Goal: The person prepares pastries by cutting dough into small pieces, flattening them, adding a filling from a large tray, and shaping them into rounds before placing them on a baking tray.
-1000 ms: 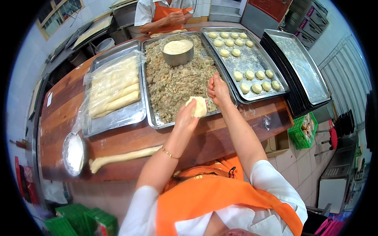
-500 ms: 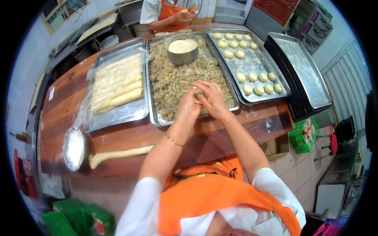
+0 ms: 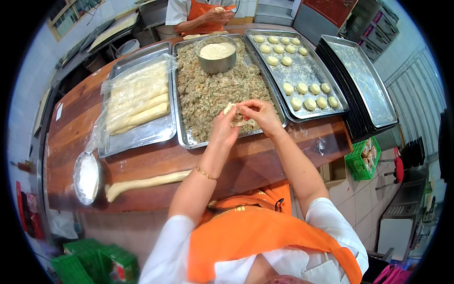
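Over the near edge of a tray of minced filling (image 3: 198,94), my left hand (image 3: 223,128) cups a small piece of pale dough (image 3: 230,108) with its fingers curled round it. My right hand (image 3: 261,115) pinches the dough's right edge between thumb and fingertips. Most of the dough and whatever is inside it are hidden by my fingers. A metal bowl of pale crumbs or seeds (image 3: 216,51) sits on the filling at the far end. To the right, a floured tray (image 3: 283,74) carries two groups of small round dough pieces (image 3: 309,103).
On the left, thick dough rolls (image 3: 137,111) lie under plastic film in a tray (image 3: 163,137). A dough rope (image 3: 149,183) and a flour bowl (image 3: 88,180) are along the near edge. Stacked trays (image 3: 362,78) stand right. Across the table, a person's hands (image 3: 218,15) hold dough.
My right hand has drawn in from spread fingers to a pinch at the dough's edge. The view has shifted slightly, and both hands remain over the filling tray's near end.
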Action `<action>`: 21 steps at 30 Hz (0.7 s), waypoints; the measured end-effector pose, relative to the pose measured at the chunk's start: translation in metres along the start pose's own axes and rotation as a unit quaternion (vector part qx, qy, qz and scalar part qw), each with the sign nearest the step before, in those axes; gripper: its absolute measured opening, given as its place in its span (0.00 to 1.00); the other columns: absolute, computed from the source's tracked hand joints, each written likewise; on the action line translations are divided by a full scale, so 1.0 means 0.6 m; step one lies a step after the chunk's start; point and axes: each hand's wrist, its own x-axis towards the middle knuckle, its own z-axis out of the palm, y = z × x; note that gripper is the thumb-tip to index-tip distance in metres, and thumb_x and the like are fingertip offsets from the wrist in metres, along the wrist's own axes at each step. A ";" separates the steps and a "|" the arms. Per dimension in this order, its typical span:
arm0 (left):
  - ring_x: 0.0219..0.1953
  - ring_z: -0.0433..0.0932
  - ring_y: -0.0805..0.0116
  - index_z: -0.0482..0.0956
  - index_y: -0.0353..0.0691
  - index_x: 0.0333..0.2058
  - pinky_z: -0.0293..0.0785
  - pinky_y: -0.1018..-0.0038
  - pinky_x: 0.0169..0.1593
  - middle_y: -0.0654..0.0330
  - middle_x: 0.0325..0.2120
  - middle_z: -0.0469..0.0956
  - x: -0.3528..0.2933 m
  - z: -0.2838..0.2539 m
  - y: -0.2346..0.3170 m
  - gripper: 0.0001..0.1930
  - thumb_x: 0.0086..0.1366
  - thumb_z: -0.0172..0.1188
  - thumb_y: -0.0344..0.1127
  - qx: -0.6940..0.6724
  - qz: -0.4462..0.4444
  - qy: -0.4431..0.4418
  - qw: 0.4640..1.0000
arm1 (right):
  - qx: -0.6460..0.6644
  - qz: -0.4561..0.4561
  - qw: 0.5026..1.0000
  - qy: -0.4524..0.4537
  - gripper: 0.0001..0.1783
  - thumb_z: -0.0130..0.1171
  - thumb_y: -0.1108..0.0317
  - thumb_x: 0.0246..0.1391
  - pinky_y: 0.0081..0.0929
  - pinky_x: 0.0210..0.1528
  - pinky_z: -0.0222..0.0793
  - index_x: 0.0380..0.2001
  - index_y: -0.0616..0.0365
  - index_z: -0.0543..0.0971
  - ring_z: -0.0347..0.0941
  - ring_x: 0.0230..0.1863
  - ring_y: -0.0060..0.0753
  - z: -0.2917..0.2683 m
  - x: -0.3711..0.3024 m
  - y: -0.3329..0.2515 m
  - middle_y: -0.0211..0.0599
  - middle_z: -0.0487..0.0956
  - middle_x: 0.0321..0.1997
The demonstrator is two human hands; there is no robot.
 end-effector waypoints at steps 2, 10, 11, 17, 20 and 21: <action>0.50 0.78 0.59 0.70 0.35 0.52 0.78 0.59 0.54 0.53 0.48 0.76 0.003 -0.006 -0.001 0.12 0.74 0.53 0.31 -0.030 -0.006 0.005 1.000 | 0.124 0.039 0.991 0.010 0.16 0.66 0.67 0.57 0.24 0.38 0.74 0.47 0.61 0.83 0.76 0.34 0.23 -0.012 0.004 0.008 0.38 0.82 0.38; 0.51 0.77 0.59 0.69 0.34 0.55 0.78 0.63 0.55 0.51 0.49 0.75 -0.011 -0.025 0.006 0.14 0.75 0.52 0.32 -0.040 -0.002 0.035 0.999 | -0.336 -0.165 0.927 0.035 0.17 0.70 0.73 0.48 0.38 0.40 0.76 0.44 0.57 0.83 0.78 0.37 0.47 0.028 -0.028 -0.033 0.43 0.80 0.37; 0.49 0.77 0.60 0.70 0.33 0.54 0.78 0.64 0.53 0.53 0.48 0.76 -0.014 -0.023 0.001 0.13 0.75 0.51 0.32 -0.028 0.009 0.049 0.998 | -0.345 -0.189 0.919 0.029 0.17 0.69 0.74 0.47 0.38 0.40 0.76 0.44 0.57 0.83 0.78 0.37 0.48 0.038 -0.033 -0.028 0.43 0.80 0.37; 0.40 0.77 0.72 0.74 0.37 0.51 0.77 0.75 0.41 0.60 0.43 0.77 -0.022 -0.023 -0.022 0.12 0.77 0.48 0.36 0.087 0.055 0.083 0.991 | -0.408 -0.230 0.883 0.031 0.18 0.68 0.74 0.47 0.41 0.39 0.75 0.44 0.53 0.83 0.77 0.36 0.52 0.066 -0.047 0.016 0.43 0.78 0.35; 0.39 0.77 0.73 0.74 0.37 0.51 0.77 0.78 0.38 0.60 0.42 0.78 -0.030 0.000 -0.022 0.14 0.78 0.46 0.39 0.095 0.052 0.107 0.988 | -0.420 -0.235 0.876 0.030 0.16 0.68 0.72 0.48 0.40 0.38 0.75 0.43 0.53 0.84 0.77 0.35 0.50 0.063 -0.046 0.021 0.43 0.78 0.33; 0.39 0.77 0.73 0.74 0.37 0.51 0.77 0.77 0.37 0.60 0.42 0.78 -0.028 0.004 -0.017 0.15 0.78 0.45 0.40 0.096 0.060 0.103 0.988 | -0.406 -0.233 0.883 0.034 0.16 0.69 0.72 0.48 0.40 0.38 0.75 0.43 0.54 0.84 0.77 0.35 0.49 0.060 -0.041 0.003 0.43 0.78 0.33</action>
